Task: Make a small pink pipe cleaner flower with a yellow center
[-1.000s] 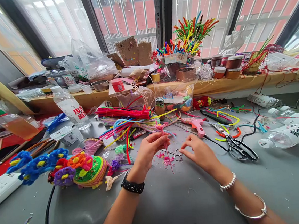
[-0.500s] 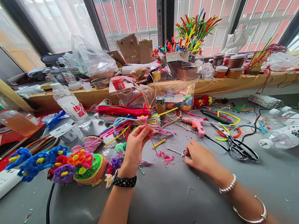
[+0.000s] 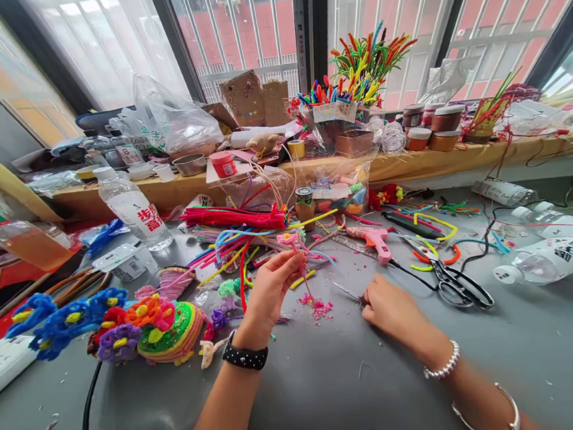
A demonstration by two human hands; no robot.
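My left hand (image 3: 272, 290) pinches a small pink pipe-cleaner flower (image 3: 290, 241) between thumb and fingertips. Its thin stem hangs down below the fingers. Under it, a little heap of pink fuzz clippings (image 3: 316, 306) lies on the grey table. My right hand (image 3: 392, 309) is closed around the handles of small scissors (image 3: 345, 291), which it largely hides. The scissor blades point left, towards the clippings and apart from the flower.
Behind my hands lie a red pipe-cleaner bundle (image 3: 236, 217) and a pink glue gun (image 3: 373, 239). Large scissors (image 3: 458, 283) rest at right, near plastic bottles (image 3: 551, 260). To the left are pipe-cleaner flowers (image 3: 119, 340) and an upright bottle (image 3: 136, 211).
My left hand has moved slightly right and lower with the pink flower. My right hand has shifted a little right, turning the small scissors so the blades show differently.
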